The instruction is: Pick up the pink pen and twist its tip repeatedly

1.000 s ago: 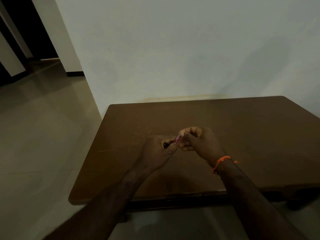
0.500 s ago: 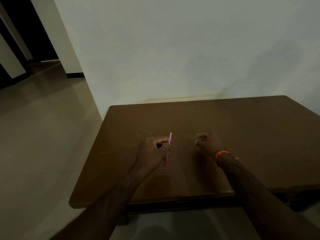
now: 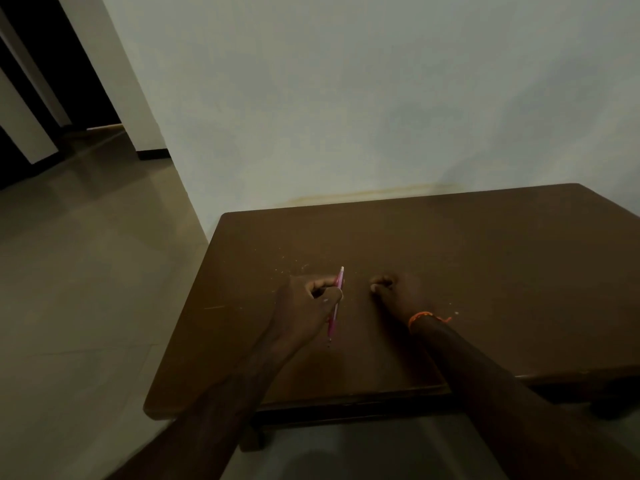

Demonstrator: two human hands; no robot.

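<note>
The left hand (image 3: 304, 299) pinches a pink pen (image 3: 335, 306) between thumb and curled fingers, tip down near the brown table (image 3: 485, 271). The right hand (image 3: 394, 292) rests just beside it, fingers curled, seemingly holding nothing. A firmer grip lower on the barrel would steady the tip, I'd say.

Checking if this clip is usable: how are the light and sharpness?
Head view: dim, no glare; pink pen in the left hand is readable, the right hand merges into the brown table; wide-angle lens bends the table edges.
</note>
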